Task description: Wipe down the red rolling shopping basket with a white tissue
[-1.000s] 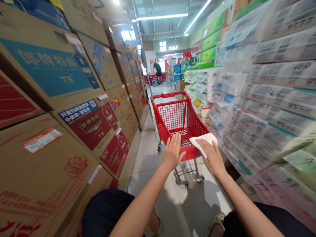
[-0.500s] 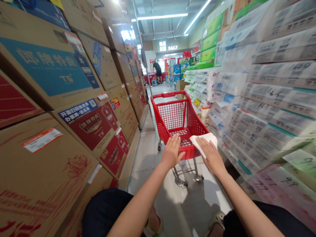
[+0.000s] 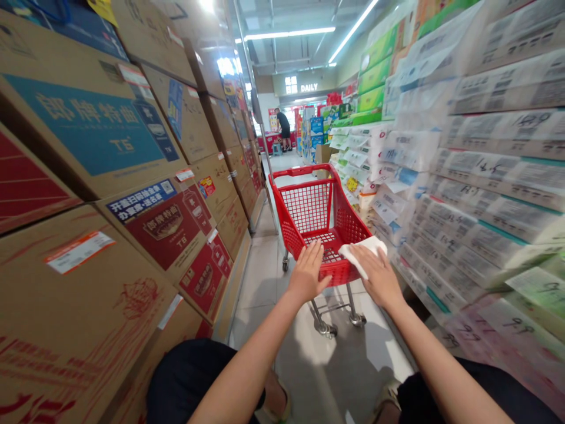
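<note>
Tiled floor (image 3: 260, 282), pale. Ceiling lights (image 3: 290, 33) lit. Cartons (image 3: 83, 294) stacked at left; wrapped packs (image 3: 498, 176) at right. Sign (image 3: 309, 88) reads "DAILY".

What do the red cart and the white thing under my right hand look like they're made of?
The red basket looks like moulded plastic: smooth, glossy, with regular openings. Its legs look like metal, grey and shiny. The white sheet is matte and drapes softly, so cloth or thick paper; I can't tell which.

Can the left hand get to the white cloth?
Probably yes: the left hand is at the near edge of the red cart, close by, with nothing between. But the right hand covers part of the white cloth.
</note>
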Demonstrator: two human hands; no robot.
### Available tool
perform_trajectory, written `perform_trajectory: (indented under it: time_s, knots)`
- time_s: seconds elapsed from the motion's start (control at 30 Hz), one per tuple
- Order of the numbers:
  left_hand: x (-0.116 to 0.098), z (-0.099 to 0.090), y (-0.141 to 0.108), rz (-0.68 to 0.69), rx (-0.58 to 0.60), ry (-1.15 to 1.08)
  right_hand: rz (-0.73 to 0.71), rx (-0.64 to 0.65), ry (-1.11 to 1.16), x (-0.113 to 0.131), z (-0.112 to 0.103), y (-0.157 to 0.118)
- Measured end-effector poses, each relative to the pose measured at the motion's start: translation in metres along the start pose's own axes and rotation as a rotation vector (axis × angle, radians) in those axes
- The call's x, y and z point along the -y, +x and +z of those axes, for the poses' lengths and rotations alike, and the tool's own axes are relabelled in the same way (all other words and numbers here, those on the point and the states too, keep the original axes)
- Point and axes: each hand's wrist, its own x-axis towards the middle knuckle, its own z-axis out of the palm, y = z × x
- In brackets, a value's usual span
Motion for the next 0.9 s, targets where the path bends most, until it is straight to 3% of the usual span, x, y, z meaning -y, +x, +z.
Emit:
perform_trajectory:
  time_s: [0.07, 0.17, 0.43, 0.6, 0.77, 0.9]
  knots:
    - [-0.002, 0.002, 0.001, -0.006, -0.003, -0.013, 0.079, -0.045, -0.015, -0.017, 0.001, -0.003]
    - [-0.004, 0.004, 0.003, -0.019, -0.002, -0.033, 0.102, -0.06, 0.02, -0.02, 0.0, -0.004]
    - [0.016, -0.02, -0.003, -0.119, 0.017, 0.05, 0.014, 0.011, 0.065, 0.036, -0.011, 0.006]
    - [-0.001, -0.021, -0.003, -0.115, 0.076, 0.124, -0.126, 0.046, 0.097, 0.065, -0.003, 0.007]
    - [-0.006, -0.022, -0.009, -0.145, 0.078, 0.08, -0.302, 0.072, 0.079, 0.046, -0.002, 0.009]
    - [0.009, -0.032, -0.014, -0.065, 0.128, -0.001, -0.229, 0.025, 0.094, 0.019, -0.002, 0.007]
